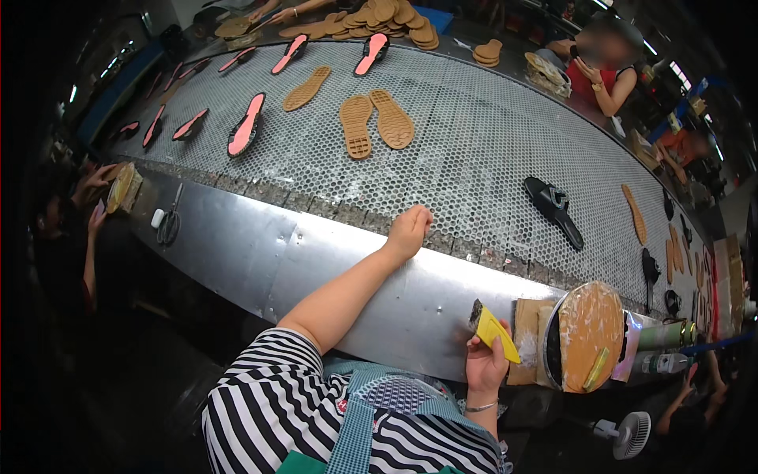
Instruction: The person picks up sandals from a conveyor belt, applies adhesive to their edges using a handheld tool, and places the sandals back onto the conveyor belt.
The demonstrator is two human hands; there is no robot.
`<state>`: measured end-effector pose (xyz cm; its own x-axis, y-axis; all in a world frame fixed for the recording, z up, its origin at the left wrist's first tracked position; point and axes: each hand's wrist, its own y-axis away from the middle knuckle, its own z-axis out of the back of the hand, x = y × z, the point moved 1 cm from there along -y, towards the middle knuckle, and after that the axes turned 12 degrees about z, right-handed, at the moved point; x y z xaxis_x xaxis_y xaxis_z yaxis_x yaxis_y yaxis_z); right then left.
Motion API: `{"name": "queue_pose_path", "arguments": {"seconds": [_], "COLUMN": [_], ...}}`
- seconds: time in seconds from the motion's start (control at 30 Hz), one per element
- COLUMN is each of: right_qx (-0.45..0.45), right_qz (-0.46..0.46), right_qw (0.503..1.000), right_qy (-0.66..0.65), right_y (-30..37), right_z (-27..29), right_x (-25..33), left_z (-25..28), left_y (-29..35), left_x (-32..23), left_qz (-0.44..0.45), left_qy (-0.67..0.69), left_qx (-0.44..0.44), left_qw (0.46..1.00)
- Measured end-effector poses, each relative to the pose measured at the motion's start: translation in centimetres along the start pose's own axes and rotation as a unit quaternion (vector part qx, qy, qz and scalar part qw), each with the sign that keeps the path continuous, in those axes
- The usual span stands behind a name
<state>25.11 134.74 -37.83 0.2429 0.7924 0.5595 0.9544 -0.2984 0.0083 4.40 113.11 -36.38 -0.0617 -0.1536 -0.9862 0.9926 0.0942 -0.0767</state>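
Note:
My left hand (410, 231) is curled closed at the near edge of the mesh conveyor belt (466, 170), and nothing shows in it. Low in front of my body, my right hand (485, 365) grips a brush (496, 332) by its flat yellow handle, the dark bristles pointing up. Right of it, on the metal ledge, sits a round board (588, 328), orange-brown and smeared with whitish residue. A yellow tool (598, 369) lies across it. The nearest shoe is a black sandal (553, 210) on the belt. Tan shoe soles (358, 126) rest farther back, apart from my hands.
Sandals with pink insoles (246, 126) stand at the belt's left. Scissors (169, 225) lie on the metal ledge (253, 241). Tan soles are piled (379, 20) beyond the belt. Several co-workers (604, 71) sit around it. A bottle (665, 363) and a small fan (632, 434) stand at right.

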Motion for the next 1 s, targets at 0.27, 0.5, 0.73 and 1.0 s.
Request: {"name": "queue_pose_path", "arguments": {"seconds": [0.27,0.5,0.73,1.0], "right_qx": [0.005,0.012,0.009,0.013], "right_qz": [0.006,0.01,0.007,0.017], "right_qw": [1.0,1.0,1.0,1.0], "right_qy": [0.009,0.01,0.014,0.012], "right_y": [-0.3,-0.5,0.0,0.0], "right_z": [0.7,1.2,1.2,0.8], "right_x": [0.4,0.6,0.8,0.9], "left_z": [0.2,-0.3,-0.7,-1.0], "left_y": [0.2,0.0,0.5,0.2], "left_x": [0.1,-0.1,0.0,0.3], "left_qz": [0.029,0.052,0.016,0.021], "left_qy": [0.056,0.12,0.074,-0.007], "left_qx": [0.048,0.064,0.019,-0.024], "left_qw": [0.997,0.989,0.997,0.999]}}
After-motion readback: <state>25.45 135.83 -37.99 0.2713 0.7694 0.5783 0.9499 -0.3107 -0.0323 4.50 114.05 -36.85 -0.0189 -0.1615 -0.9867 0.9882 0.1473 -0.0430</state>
